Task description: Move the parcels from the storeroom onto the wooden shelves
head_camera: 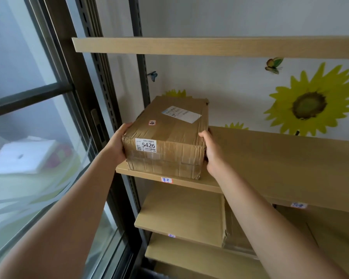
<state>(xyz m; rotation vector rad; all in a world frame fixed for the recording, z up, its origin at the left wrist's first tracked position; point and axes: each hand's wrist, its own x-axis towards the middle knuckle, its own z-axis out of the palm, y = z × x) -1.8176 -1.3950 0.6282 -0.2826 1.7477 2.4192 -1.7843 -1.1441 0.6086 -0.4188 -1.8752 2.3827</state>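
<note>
A taped brown cardboard parcel (169, 135) with a white label reading 5426 rests on the left end of a wooden shelf (270, 158). My left hand (117, 143) grips its left front corner. My right hand (210, 150) presses on its right side. The parcel's front edge sits just behind the shelf's front lip, above a small handwritten tag (166, 180). Its rear end reaches toward the back wall.
Another wooden shelf (210, 47) hangs above. Lower shelves (179, 218) sit beneath, one with a large cardboard box (238, 228). A glass window with a dark frame (69, 89) runs down the left. Dark slotted uprights (107, 87) stand beside the shelves. Sunflower decals (310, 103) cover the wall.
</note>
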